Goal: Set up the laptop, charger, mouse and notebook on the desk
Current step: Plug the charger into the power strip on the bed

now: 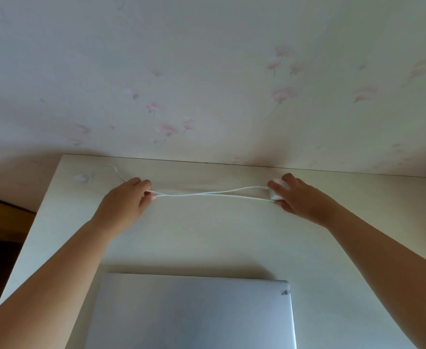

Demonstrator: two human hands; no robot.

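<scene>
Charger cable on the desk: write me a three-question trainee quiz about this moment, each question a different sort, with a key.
1. True or false: the laptop lies closed on the desk.
2. Multiple choice: the white cable runs between the hands as A) a single strand, B) two strands stretched side by side, C) a tight coil.
3. Short answer: which hand grips the white charger block?

Key:
1. True; its silver lid is down, near the front edge.
2. B; the left hand pinches the fold, and the strands run to the right hand.
3. The right hand. A loose end of the cable trails behind the left hand, towards a small white object that is too blurred to identify.
</scene>
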